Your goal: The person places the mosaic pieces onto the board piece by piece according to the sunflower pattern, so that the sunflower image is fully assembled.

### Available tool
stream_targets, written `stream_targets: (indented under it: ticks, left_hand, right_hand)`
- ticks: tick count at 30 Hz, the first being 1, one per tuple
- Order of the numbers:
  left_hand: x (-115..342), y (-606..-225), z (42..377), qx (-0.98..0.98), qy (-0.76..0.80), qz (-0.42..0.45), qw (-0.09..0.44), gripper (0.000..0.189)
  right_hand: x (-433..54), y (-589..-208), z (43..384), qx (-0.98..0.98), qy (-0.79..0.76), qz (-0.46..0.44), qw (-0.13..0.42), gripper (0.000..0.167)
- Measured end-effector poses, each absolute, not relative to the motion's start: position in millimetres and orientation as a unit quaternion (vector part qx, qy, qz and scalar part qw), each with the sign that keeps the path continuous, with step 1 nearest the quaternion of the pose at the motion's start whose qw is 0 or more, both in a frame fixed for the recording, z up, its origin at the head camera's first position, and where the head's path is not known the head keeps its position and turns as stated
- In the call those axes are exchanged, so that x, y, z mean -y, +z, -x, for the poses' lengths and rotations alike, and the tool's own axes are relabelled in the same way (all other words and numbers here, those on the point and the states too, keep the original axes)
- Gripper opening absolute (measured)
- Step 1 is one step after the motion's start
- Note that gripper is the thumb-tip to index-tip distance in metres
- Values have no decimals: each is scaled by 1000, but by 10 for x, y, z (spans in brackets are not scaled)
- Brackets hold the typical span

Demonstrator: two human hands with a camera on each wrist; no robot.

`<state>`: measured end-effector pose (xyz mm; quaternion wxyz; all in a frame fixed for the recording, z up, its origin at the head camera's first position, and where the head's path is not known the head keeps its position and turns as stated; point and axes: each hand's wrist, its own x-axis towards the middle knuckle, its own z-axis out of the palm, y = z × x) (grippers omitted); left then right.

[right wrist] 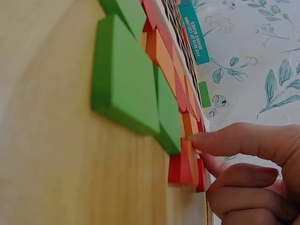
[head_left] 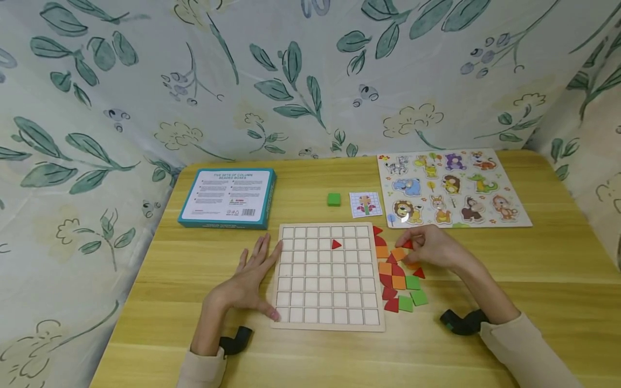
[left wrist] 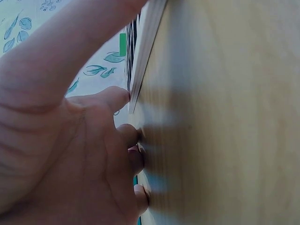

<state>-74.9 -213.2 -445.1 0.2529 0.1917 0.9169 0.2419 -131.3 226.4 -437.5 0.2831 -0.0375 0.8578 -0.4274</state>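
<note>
A wooden grid board (head_left: 331, 327) lies flat with one red triangle (head_left: 336, 244) in its upper part. My left hand (head_left: 245, 283) spreads along the board's left side, thumb at the near corner and index finger at the edge farther up. Beyond the right side, my right hand (head_left: 434, 247) reaches into the loose pieces, thumb and index finger bent toward each other. Its thumb touches an orange piece (right wrist: 191, 161), and a red triangle (head_left: 408, 244) shows between the fingers. I cannot tell whether they pinch it.
Red, orange and green pieces (head_left: 405, 303) lie beside the board. Behind it are a green square block (head_left: 333, 200) and a pattern card (head_left: 366, 205). A teal box (head_left: 227, 198) lies at the back left, an animal puzzle board (head_left: 453, 188) at the back right, against a leaf-print cloth (head_left: 291, 81).
</note>
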Motion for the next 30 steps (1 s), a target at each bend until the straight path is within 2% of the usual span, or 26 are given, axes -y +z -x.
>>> stream_targets:
  ticks: [18,25,30]
  left_hand:
    - [2153,-4471,756,-912,257,-200,250,153]
    - [2151,-4477,762,-913,253,-201,249,153]
    - [2155,-4481,762,-912,258,-201,249,153]
  right_hand:
    - [-2294,-4369,1313,-859,-424,42,283,33]
    - [-2325,-4370,1301,-862,-419,46,282,36]
    - [-2337,-4377,1298,-870,-406,69,271,32]
